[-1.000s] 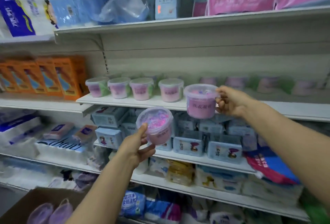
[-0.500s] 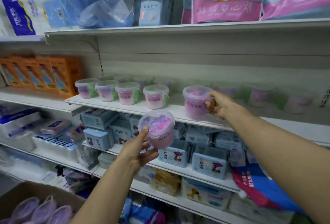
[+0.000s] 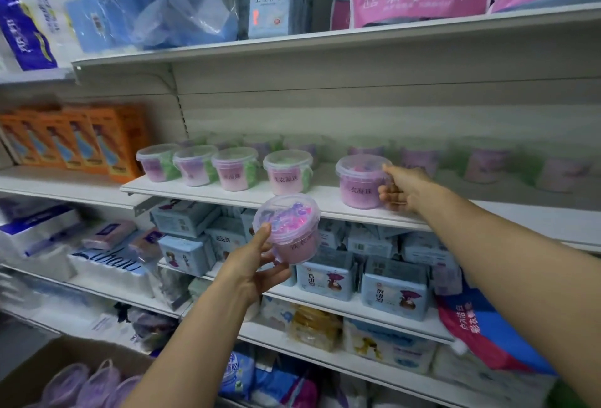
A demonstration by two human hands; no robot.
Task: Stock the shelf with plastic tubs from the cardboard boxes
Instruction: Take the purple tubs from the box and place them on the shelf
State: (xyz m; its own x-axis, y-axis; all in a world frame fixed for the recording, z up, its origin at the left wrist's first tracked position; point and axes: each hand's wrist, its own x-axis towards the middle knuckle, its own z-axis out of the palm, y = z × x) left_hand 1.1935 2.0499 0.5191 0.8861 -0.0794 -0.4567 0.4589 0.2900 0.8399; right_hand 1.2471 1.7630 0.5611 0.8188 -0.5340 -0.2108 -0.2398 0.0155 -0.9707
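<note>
The likeliest slip lay with the placed tub [image 3: 361, 181], which stood on the shelf [image 3: 227, 194] close to its front edge, a gap to the right of the row of tubs [image 3: 287, 172]. If the right hand [image 3: 401, 191] drew away with a finger caught on the rim, or nudged it forward, the tub could tip off the lip onto the packets [image 3: 328, 274] below. A second risk sat with the held tub [image 3: 289, 228] — the left hand [image 3: 250, 264] had it tilted, top turned toward the camera, gripped only from below and one side, so a loose hold or a knock against the shelf edge on the way up could drop it or pop its cover. The right arm was stretched well forward, thumb at the placed tub's rim and fingers curled round its right side, grasping it. The left arm was bent and lower, in front of the shelf beneath, thumb pressed up along the held tub's left wall and fingers cupped under its base. The boxed tubs [image 3: 94, 385] lay in the cardboard box [image 3: 48, 362] at lower left — so the stocking looked far from finished.
</note>
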